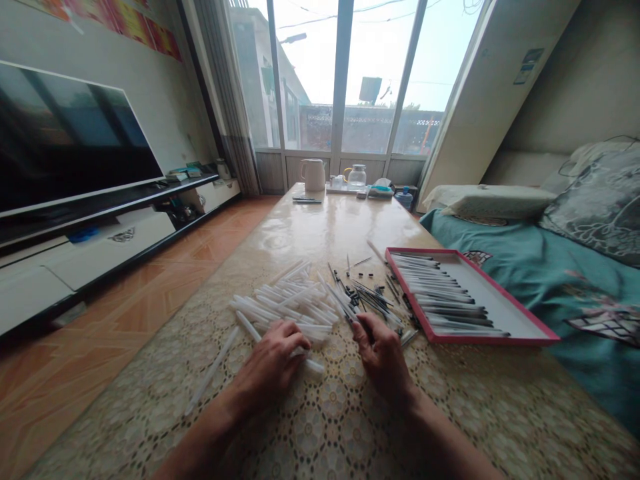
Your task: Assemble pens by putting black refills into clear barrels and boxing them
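My left hand (273,357) is closed at the near edge of a heap of translucent white pen barrels (295,297). One white barrel (314,366) sticks out from under its curled fingers. Another loose barrel (213,373) lies to its left. Thumb and fingers of my right hand (383,350) pinch a slim pen (340,300) that points away and to the left. Just beyond that hand, dark pen refills (373,297) and small black caps are scattered on the table.
To the right, a red-rimmed box (530,320) holds a row of pens with dark ends. The patterned tabletop (320,433) carries a pitcher (313,176), a glass jug (357,176) and a tissue pack (381,190) at its far end. A green-covered sofa (530,267) borders the right side.
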### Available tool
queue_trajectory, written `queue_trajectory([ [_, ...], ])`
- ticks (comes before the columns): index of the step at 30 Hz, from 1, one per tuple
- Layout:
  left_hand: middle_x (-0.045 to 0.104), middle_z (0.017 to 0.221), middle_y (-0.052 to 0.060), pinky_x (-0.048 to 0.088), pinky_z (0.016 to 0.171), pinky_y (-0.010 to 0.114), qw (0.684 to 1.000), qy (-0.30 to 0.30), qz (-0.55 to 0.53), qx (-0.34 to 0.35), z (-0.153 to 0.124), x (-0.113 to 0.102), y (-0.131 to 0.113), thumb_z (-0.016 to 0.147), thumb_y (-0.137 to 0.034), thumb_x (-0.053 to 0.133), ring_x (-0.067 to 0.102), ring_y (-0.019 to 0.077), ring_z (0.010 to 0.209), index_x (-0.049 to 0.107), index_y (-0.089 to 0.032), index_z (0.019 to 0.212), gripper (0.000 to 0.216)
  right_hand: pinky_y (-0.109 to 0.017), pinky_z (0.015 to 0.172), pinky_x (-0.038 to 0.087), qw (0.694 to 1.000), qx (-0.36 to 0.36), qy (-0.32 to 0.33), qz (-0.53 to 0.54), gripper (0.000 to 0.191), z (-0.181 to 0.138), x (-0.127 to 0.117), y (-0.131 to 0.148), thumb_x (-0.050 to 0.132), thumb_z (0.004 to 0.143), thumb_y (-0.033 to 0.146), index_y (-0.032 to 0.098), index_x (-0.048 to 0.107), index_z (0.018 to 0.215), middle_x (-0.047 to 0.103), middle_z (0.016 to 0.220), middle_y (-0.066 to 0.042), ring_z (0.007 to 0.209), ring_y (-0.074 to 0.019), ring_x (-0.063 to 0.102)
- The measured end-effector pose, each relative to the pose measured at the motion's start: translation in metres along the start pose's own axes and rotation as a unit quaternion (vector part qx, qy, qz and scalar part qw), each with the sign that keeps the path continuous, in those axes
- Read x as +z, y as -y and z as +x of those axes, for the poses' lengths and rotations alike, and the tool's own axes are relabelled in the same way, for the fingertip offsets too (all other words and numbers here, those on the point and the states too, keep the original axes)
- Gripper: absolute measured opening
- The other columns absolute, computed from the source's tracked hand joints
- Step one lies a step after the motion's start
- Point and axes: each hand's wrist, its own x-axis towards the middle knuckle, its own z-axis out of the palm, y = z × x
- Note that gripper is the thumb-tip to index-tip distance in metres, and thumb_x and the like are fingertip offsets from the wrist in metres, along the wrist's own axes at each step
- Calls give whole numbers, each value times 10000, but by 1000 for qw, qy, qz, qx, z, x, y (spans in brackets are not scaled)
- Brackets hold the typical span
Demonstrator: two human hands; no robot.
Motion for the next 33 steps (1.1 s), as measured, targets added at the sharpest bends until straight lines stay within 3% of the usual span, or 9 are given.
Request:
queue_trajectory([
  [6, 626, 883, 54, 429, 791, 350, 1000, 2, -11, 1, 0, 1, 1, 747, -75, 524, 532, 231, 902, 605, -213, 841, 186, -240, 571, 422, 1000, -7, 1, 1, 268, -1, 0, -1, 388, 932, 345, 166, 586, 905, 617, 696, -33, 614, -155, 576],
  [9, 622, 902, 62, 445, 766, 336, 1000, -9, -26, -6, 0, 4, 1, 764, -71, 501, 551, 221, 876, 610, -207, 885, 212, -235, 534, 415, 999, 5, 16, 27, 254, -2, 2, -3, 378, 934, 337, 165, 557, 989, 602, 655, -13, 557, -146, 566],
  [12, 600, 909, 70, 457, 743, 320, 996, -54, -62, -23, 1, 6, 0, 807, -92, 472, 569, 204, 840, 635, -204, 988, 268, -231, 523, 411, 998, 6, 34, 47, 258, -4, 4, -3, 368, 931, 314, 165, 517, 1081, 603, 678, -10, 546, -142, 559],
  [15, 597, 837, 51, 455, 715, 293, 979, -119, -149, -66, 3, 6, -1, 822, -169, 529, 576, 185, 776, 672, -199, 935, 184, -235, 562, 407, 999, -13, 38, 28, 197, -6, 3, -1, 367, 910, 261, 173, 522, 993, 585, 705, -14, 591, -143, 553],
  [17, 607, 757, 27, 453, 648, 255, 940, -161, -270, -131, 5, 4, -2, 801, -229, 599, 574, 158, 695, 665, -185, 891, 120, -237, 565, 382, 998, -36, 42, -6, 143, -7, 1, 2, 385, 875, 217, 182, 522, 900, 538, 661, 3, 582, -141, 524],
  [21, 627, 689, -15, 465, 593, 191, 785, -223, -529, -234, 9, 0, -1, 702, -253, 732, 586, 101, 614, 616, -173, 869, 218, -241, 540, 318, 991, -83, 77, -65, 102, -11, -2, 10, 426, 802, 150, 194, 515, 828, 463, 600, 37, 538, -128, 472],
  [24, 668, 722, -3, 497, 633, 185, 708, -236, -608, -270, 10, -1, 0, 647, -213, 783, 627, 93, 637, 601, -166, 851, 277, -242, 563, 316, 987, -105, 86, -83, 114, -12, -1, 12, 426, 787, 128, 194, 511, 822, 480, 635, 31, 567, -127, 492],
  [26, 691, 733, 15, 512, 638, 193, 701, -232, -615, -275, 10, -1, 0, 641, -207, 791, 644, 102, 643, 603, -157, 845, 282, -243, 570, 314, 986, -109, 82, -94, 122, -12, 0, 12, 420, 790, 122, 193, 511, 830, 490, 650, 26, 580, -130, 503],
  [33, 694, 717, 9, 525, 629, 216, 745, -195, -583, -258, 10, 6, -4, 662, -272, 782, 663, 125, 641, 619, -148, 865, 288, -238, 575, 309, 982, -123, 83, -118, 125, -12, 1, 12, 416, 804, 115, 191, 510, 836, 508, 668, 20, 594, -130, 516],
])
